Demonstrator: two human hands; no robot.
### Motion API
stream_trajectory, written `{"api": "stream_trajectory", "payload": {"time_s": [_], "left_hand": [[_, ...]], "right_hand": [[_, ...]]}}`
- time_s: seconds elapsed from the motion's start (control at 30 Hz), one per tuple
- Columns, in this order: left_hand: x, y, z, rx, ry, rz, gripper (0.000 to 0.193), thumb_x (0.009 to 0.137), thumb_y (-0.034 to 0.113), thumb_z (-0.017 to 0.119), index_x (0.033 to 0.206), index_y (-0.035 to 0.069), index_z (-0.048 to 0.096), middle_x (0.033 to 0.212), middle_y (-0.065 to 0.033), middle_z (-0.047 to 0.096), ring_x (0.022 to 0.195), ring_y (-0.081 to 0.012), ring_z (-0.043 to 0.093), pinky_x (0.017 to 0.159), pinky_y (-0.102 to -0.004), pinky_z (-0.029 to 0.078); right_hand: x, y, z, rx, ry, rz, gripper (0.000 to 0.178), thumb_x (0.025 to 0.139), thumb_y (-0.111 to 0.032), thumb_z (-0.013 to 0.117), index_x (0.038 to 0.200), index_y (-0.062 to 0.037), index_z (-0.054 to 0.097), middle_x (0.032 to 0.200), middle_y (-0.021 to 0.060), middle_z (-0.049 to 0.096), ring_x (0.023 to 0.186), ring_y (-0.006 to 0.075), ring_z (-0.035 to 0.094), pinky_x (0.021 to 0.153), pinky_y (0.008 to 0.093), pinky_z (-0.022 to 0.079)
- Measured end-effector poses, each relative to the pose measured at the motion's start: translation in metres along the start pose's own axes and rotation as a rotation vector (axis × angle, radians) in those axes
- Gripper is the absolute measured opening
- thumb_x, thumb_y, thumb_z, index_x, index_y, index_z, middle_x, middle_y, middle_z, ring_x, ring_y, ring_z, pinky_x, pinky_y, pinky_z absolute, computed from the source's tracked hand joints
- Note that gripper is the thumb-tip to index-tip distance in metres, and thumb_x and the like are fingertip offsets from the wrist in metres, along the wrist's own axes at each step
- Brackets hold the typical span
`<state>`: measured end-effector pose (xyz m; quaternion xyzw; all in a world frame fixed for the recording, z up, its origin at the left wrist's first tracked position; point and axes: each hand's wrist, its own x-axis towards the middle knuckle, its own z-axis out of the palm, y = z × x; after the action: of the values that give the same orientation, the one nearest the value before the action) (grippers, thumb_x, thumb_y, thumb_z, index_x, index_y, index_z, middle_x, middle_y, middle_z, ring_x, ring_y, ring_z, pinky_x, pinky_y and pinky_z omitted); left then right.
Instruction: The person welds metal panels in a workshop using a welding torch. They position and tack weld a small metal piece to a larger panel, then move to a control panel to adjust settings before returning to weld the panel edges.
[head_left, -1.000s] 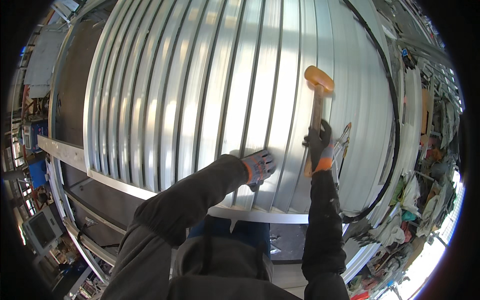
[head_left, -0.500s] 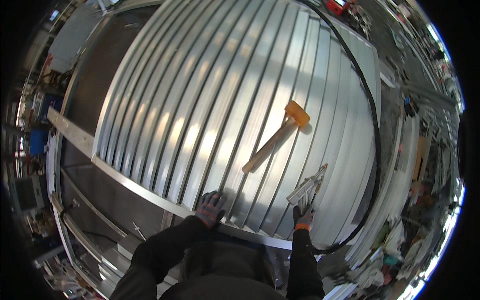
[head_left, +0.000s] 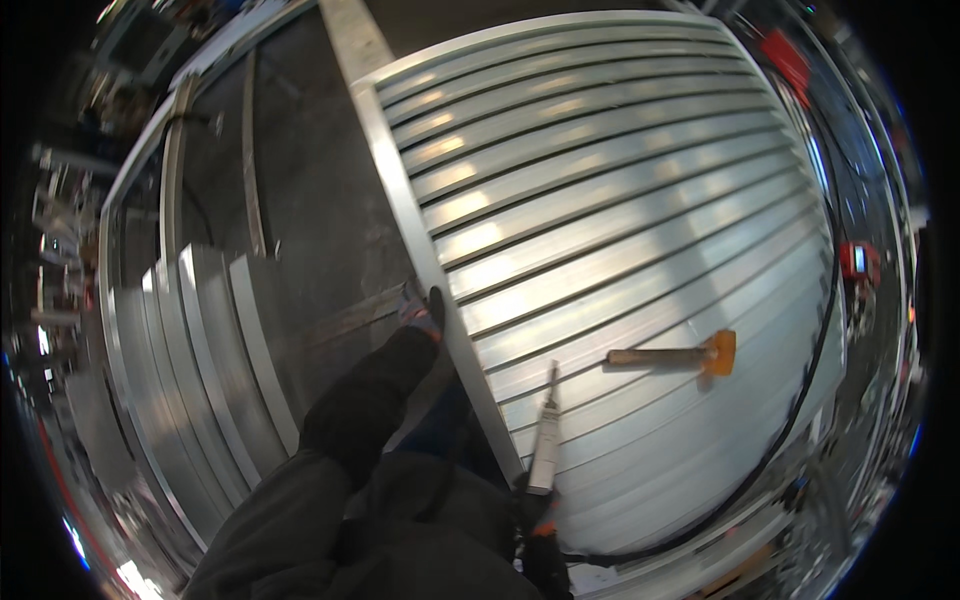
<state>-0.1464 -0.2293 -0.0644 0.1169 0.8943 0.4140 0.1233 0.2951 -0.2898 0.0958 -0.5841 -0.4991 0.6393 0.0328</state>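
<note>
My right hand (head_left: 535, 515), in a dark glove with an orange cuff, is closed around a silver gun-shaped tool that looks like a welding torch (head_left: 545, 445). Its narrow tip points away from me over the slats. My gloved left hand (head_left: 424, 308) is at the outer edge of the metal frame (head_left: 415, 225); its fingers are blurred and partly hidden. Inside that frame lie long aluminium slats (head_left: 600, 255) in parallel rows. A mallet (head_left: 665, 357) with an orange head and wooden handle rests on the slats, to the right of the torch.
A thick black cable (head_left: 800, 390) curves along the right side of the panel toward my right hand. Several loose metal profiles (head_left: 215, 340) lie at the left on a dark bench (head_left: 310, 180). A red device (head_left: 860, 262) stands beyond the panel's right edge.
The view has swung round, so the panel and mallet appear turned. My left hand has moved from the slats to the frame's outer edge. The torch remains in my right hand.
</note>
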Motion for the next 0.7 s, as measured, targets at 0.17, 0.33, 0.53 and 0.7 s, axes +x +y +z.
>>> {"api": "stream_trajectory", "payload": {"time_s": [0.17, 0.33, 0.53, 0.7], "left_hand": [[-0.069, -0.040, 0.030, -0.572, -0.081, -0.598, 0.056, 0.105, 0.041, 0.052, 0.144, 0.002, 0.048, 0.136, -0.0265, 0.057, 0.120, -0.0335, 0.059, 0.100, -0.0414, 0.048], [-0.225, -0.094, -0.034, 0.134, -0.577, -0.170, 0.052, 0.104, 0.039, 0.049, 0.141, 0.002, 0.054, 0.143, -0.0240, 0.053, 0.139, -0.0336, 0.047, 0.115, -0.0363, 0.037], [-0.323, -0.162, -0.057, 0.073, -0.992, -0.530, 0.046, 0.102, 0.041, 0.053, 0.132, 0.007, 0.062, 0.140, -0.0200, 0.058, 0.132, -0.0286, 0.055, 0.103, -0.0378, 0.045], [-0.374, -0.189, -0.046, 0.106, -0.746, -0.429, 0.045, 0.100, 0.040, 0.057, 0.130, 0.007, 0.064, 0.134, -0.0174, 0.063, 0.128, -0.0316, 0.058, 0.102, -0.0406, 0.047]], "right_hand": [[0.025, -0.059, 0.041, -0.355, -0.225, -0.347, 0.039, 0.091, -0.033, 0.069, 0.115, -0.0023, 0.062, 0.092, 0.0131, 0.068, 0.082, 0.0293, 0.068, 0.067, 0.0430, 0.053], [0.046, -0.081, 0.062, -0.307, -0.271, -0.554, 0.025, 0.101, -0.030, 0.062, 0.100, -0.0055, 0.065, 0.074, 0.0053, 0.065, 0.062, 0.0162, 0.064, 0.053, 0.0333, 0.049], [0.049, -0.035, 0.049, -0.190, -0.383, -0.266, 0.019, 0.091, -0.024, 0.069, 0.099, -0.0060, 0.067, 0.076, 0.0050, 0.068, 0.064, 0.0174, 0.067, 0.056, 0.0320, 0.053], [0.049, -0.001, 0.057, 0.218, -0.279, 0.135, 0.020, 0.088, -0.024, 0.072, 0.099, -0.0079, 0.068, 0.076, 0.0059, 0.067, 0.064, 0.0200, 0.067, 0.057, 0.0329, 0.054]]}}
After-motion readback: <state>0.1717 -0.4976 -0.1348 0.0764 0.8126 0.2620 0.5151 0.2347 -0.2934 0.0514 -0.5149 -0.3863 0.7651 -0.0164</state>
